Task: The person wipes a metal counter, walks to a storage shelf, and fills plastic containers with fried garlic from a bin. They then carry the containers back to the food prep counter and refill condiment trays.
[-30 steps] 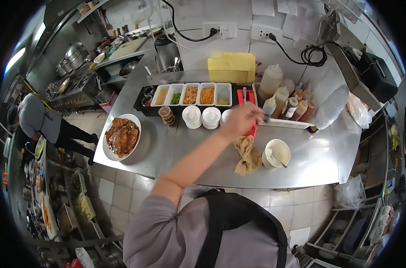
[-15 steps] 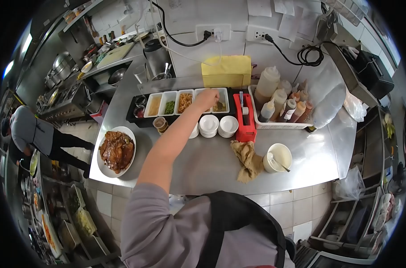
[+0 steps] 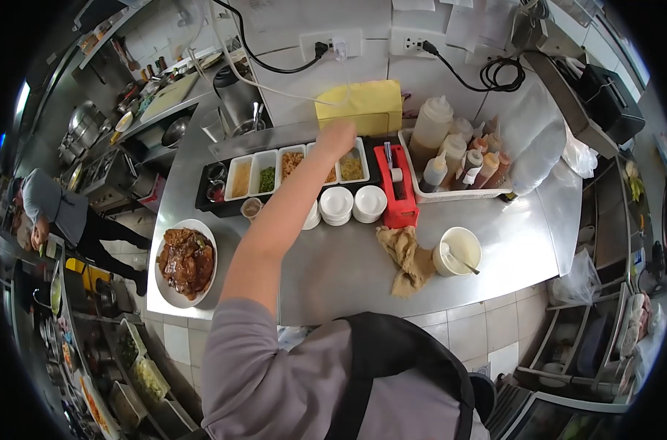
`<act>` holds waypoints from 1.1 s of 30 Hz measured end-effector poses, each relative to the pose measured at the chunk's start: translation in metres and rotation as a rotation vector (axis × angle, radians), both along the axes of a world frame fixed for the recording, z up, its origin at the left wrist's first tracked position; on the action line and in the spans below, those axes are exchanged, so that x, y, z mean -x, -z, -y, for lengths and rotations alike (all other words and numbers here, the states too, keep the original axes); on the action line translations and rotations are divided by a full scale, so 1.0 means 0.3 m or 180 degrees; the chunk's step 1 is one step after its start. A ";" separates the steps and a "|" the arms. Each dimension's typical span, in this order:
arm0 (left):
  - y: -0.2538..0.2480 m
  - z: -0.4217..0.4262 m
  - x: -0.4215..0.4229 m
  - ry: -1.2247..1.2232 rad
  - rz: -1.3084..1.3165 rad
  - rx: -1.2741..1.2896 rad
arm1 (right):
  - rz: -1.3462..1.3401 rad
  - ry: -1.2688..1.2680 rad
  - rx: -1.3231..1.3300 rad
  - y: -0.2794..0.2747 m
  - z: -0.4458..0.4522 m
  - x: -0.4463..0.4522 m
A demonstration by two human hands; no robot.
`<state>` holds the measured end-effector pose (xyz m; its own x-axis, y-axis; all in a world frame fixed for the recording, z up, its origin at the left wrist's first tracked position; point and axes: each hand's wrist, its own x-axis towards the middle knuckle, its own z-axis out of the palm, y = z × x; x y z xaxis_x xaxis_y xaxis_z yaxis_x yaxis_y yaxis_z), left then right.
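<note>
My left arm reaches across the metal counter. My left hand (image 3: 338,138) is closed, its fingertips turned away and anything in them hidden. It hovers over the black condiment rack (image 3: 212,204), near the back edge. In the rack, white tubs hold chopped green herbs (image 3: 267,180), brown crumbly bits (image 3: 291,163) and, at the right end, a yellowish-green topping (image 3: 352,169). A yellow folded card (image 3: 359,106) stands just behind the hand. On the left, a white oval plate (image 3: 174,295) carries meat in glossy brown sauce (image 3: 187,264). My right hand is out of view.
Stacked small white dishes (image 3: 337,202), a red dispenser (image 3: 400,194) and a crumpled brown cloth (image 3: 405,260) lie before the rack. A white tub (image 3: 458,251) holds a spoon. Sauce bottles (image 3: 431,125) fill a white basket (image 3: 458,196). Another person (image 3: 55,198) stands far left.
My left hand has lifted from the right-end tub and moved up and slightly left, toward the yellow card. The view has shifted slightly. The other person's posture has changed.
</note>
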<state>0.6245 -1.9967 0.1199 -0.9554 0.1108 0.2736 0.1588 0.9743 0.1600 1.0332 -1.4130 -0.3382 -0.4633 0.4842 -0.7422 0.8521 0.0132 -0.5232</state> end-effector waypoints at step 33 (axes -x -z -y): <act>0.003 -0.475 -0.432 0.1506 -0.0432 -0.2146 | 0.0146 0.0283 0.0106 0.061 0.013 -0.098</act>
